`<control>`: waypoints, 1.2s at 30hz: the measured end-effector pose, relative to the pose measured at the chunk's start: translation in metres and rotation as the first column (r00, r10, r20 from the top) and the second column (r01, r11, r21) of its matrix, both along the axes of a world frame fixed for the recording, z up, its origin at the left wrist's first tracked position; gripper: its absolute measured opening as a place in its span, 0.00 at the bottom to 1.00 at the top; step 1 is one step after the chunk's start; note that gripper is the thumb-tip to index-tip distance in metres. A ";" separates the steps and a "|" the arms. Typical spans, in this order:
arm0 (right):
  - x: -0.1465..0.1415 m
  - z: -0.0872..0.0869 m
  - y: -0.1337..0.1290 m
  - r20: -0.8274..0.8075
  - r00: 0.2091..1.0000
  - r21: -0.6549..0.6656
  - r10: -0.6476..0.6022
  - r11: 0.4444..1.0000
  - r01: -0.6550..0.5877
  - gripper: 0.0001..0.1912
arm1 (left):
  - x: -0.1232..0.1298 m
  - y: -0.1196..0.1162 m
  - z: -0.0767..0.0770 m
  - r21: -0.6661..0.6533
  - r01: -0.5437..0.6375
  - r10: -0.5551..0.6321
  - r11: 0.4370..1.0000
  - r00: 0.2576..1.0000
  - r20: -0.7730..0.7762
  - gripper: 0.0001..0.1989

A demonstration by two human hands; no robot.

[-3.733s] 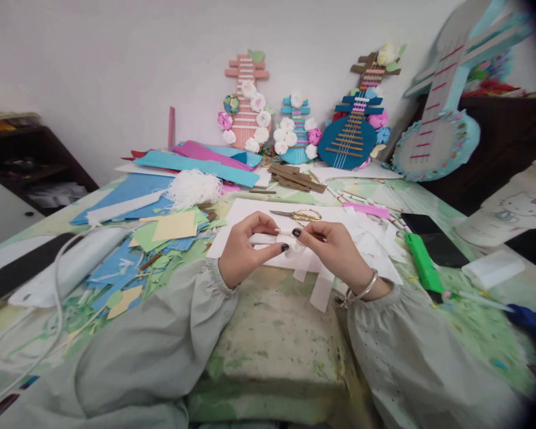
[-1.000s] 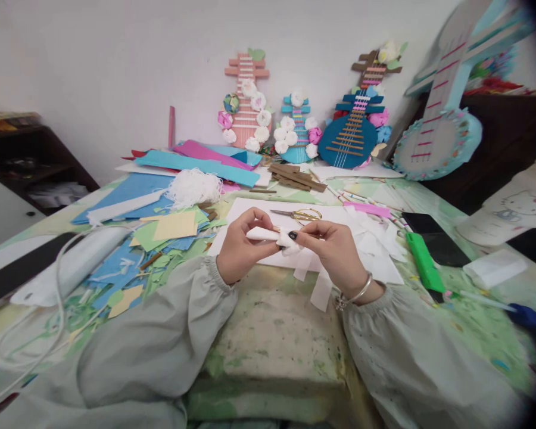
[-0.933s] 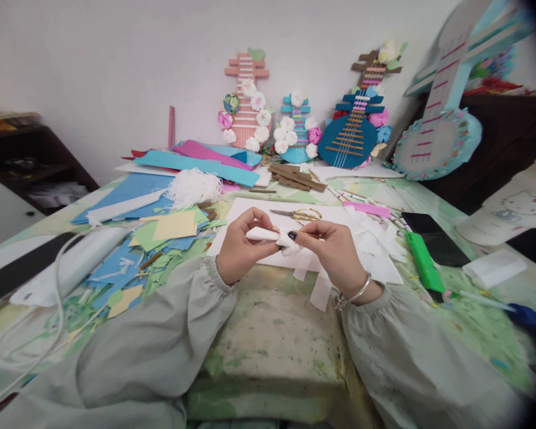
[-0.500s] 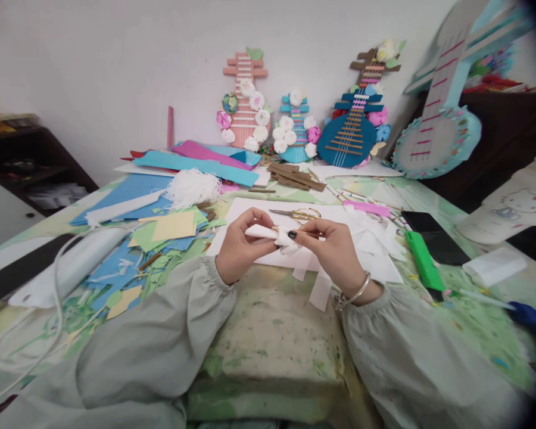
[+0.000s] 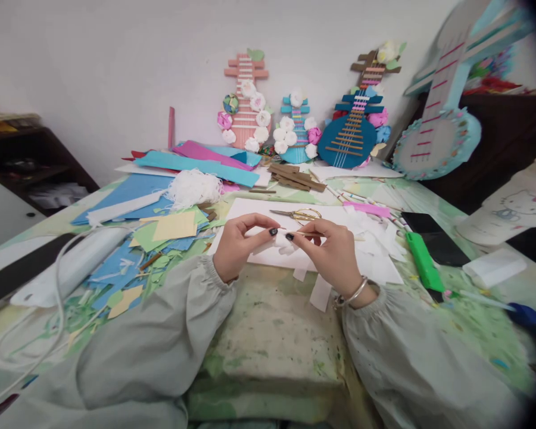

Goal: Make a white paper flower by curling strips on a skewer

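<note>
Between both hands (image 5: 234, 247) (image 5: 335, 253), white paper (image 5: 282, 241).

No writing or numbers can be read.

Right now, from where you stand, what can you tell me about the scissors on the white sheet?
The scissors have slim grey blades and gold-coloured, looped handles; both look like metal. They lie on the white sheet, just beyond the person's hands, with the blades pointing left and the handles toward the right. The blades look closed. The near handle loop seems very close to the right hand, though I can't tell whether they touch. Neither hand is gripping them.
</note>
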State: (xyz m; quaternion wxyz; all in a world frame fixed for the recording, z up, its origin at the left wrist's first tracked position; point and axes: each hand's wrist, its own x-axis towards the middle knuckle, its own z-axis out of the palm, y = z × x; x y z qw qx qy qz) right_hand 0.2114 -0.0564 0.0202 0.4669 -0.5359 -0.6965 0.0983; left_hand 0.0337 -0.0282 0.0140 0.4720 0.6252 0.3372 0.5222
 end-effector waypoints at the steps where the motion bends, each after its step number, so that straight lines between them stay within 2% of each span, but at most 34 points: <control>1: 0.000 0.000 0.000 0.024 1.000 0.008 -0.005 1.000 0.004 0.10 | 0.000 0.000 0.001 0.019 -0.035 0.036 0.999 0.998 -0.042 0.09; 3: 0.000 0.000 -0.001 0.064 0.998 0.036 -0.019 0.999 0.017 0.10 | 0.000 0.001 0.002 0.023 -0.072 0.074 0.997 0.993 -0.094 0.08; 7: 0.003 -0.003 0.002 0.120 0.993 0.044 -0.019 0.999 0.013 0.12 | 0.001 0.002 0.002 -0.039 -0.063 0.059 0.997 0.994 -0.092 0.08; 10: 0.008 -0.002 0.006 0.179 0.981 -0.047 0.073 0.997 -0.065 0.13 | 0.001 0.003 0.000 -0.037 -0.054 0.050 0.998 0.994 -0.097 0.07; 15: 0.014 0.002 0.010 0.227 0.931 -0.222 0.287 0.946 -0.238 0.15 | 0.002 0.001 -0.001 0.108 -0.074 0.089 0.991 0.986 -0.138 0.05; 18: 0.015 0.003 0.011 0.103 0.910 -0.297 0.401 0.886 -0.357 0.18 | 0.002 0.000 0.000 0.139 -0.048 0.065 0.989 0.990 -0.122 0.04; 21: 0.016 0.001 0.013 -0.078 0.868 -0.387 0.491 0.787 -0.480 0.19 | 0.000 0.000 -0.001 0.154 -0.013 0.033 0.988 0.991 -0.128 0.05; 25: 0.019 0.000 0.013 -0.266 0.808 -0.472 0.525 0.660 -0.584 0.22 | -0.001 0.001 -0.003 0.190 0.024 0.007 0.981 0.987 -0.162 0.06; 28: 0.021 0.002 0.013 -0.330 0.772 -0.524 0.543 0.575 -0.628 0.23 | 0.000 0.000 -0.002 0.206 0.066 -0.032 0.976 0.986 -0.165 0.08; 32: 0.022 0.004 0.012 -0.405 0.748 -0.519 0.525 0.542 -0.661 0.25 | 0.000 -0.003 0.003 0.208 0.081 -0.049 0.975 0.987 -0.153 0.06; 34: 0.021 0.004 0.011 -0.499 0.738 -0.513 0.454 0.532 -0.674 0.24 | -0.002 -0.003 0.005 0.201 0.100 -0.071 0.974 0.987 -0.145 0.06; 36: 0.020 0.003 0.011 -0.601 0.712 -0.511 0.364 0.510 -0.692 0.23 | -0.005 -0.003 0.006 0.190 0.146 -0.123 0.971 0.984 -0.128 0.11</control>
